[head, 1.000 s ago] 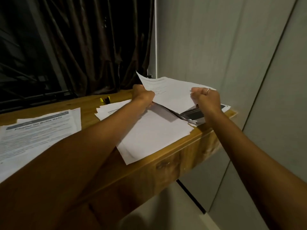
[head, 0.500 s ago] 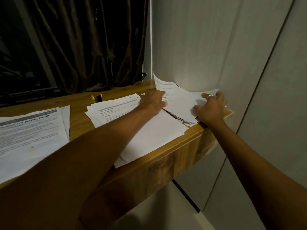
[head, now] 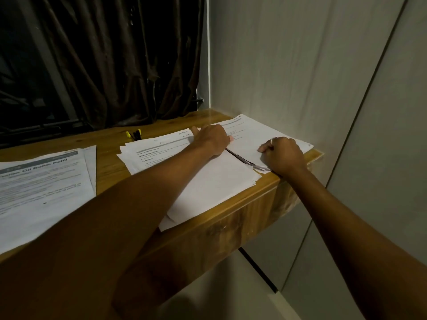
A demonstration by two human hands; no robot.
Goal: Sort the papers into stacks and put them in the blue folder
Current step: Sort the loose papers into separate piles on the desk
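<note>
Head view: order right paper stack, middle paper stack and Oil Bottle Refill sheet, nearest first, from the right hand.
1. right paper stack: under the right hand, touching it.
2. middle paper stack: just left.
3. Oil Bottle Refill sheet: far left.

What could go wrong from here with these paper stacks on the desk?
The middle stack overhangs the front edge of the desk under the left forearm; drawing that arm back might drag sheets off. The right stack lies at the desk corner, edges fanned; the right hand could nudge sheets over.
</note>
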